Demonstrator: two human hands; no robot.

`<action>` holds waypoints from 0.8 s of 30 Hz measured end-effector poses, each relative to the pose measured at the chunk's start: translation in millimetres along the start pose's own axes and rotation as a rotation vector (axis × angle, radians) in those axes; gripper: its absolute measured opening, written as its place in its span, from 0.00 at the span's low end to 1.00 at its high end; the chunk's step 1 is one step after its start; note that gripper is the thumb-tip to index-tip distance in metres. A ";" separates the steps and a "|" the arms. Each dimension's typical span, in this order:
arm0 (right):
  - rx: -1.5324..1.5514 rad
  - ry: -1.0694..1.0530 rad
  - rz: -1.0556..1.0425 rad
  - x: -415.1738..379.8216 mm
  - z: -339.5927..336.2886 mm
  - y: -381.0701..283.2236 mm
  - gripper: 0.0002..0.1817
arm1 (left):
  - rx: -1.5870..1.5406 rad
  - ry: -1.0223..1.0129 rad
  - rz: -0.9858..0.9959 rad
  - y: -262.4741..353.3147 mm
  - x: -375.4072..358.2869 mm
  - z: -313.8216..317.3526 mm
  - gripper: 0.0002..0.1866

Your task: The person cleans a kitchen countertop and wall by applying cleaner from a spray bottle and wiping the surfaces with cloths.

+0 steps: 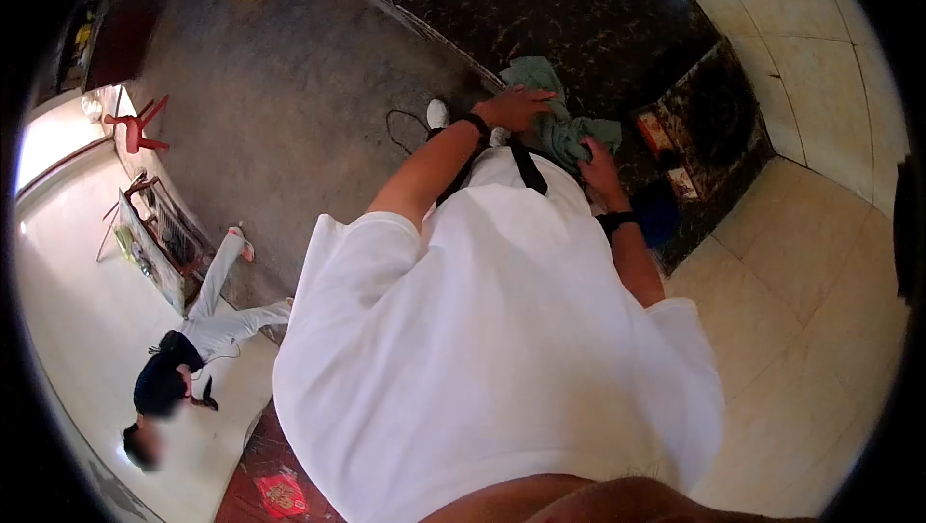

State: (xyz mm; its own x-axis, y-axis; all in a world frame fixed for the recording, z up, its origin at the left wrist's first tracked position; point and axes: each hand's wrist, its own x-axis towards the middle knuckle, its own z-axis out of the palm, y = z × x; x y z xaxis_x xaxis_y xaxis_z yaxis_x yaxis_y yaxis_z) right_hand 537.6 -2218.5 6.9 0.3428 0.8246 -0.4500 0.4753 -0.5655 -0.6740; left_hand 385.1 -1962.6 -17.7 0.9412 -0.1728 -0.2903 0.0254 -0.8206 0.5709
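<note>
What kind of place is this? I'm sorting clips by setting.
Likely a home interior: dark marble-patterned counter, tiled floor, red plastic chair. Both hands, left and right, grip a green cloth.

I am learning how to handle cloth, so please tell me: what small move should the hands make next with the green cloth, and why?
Probably lift and spread it. The green cloth lies bunched on the dark counter, with the left hand pressing its top and the right hand gripping its lower edge.

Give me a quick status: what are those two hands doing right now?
Left hand and right hand both gripping the green cloth. Cloth bunched on the dark counter. Nothing blocking the hands.
</note>
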 end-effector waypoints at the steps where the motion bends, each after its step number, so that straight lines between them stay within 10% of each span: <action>1: -0.067 -0.016 -0.055 7.1 -3.0 -0.2 0.30 | 0.040 0.083 -0.009 -13.5 -3.7 1.5 0.36; 13: -0.428 -0.037 -0.307 111.2 21.0 -45.3 0.30 | 0.171 0.172 -0.797 -34.8 -27.2 -35.4 0.36; 24: 0.153 0.015 -0.063 42.2 8.4 29.4 0.21 | -0.161 -0.078 -0.083 30.4 26.8 -10.2 0.39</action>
State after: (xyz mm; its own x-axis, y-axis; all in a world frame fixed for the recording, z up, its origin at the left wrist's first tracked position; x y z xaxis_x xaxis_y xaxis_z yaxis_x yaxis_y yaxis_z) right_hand 559.3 -2200.2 -36.8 0.3290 0.8574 -0.3958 0.3673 -0.5023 -0.7828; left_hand 414.6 -1986.6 -0.3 0.9046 -0.1552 -0.3969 0.1615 -0.7369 0.6564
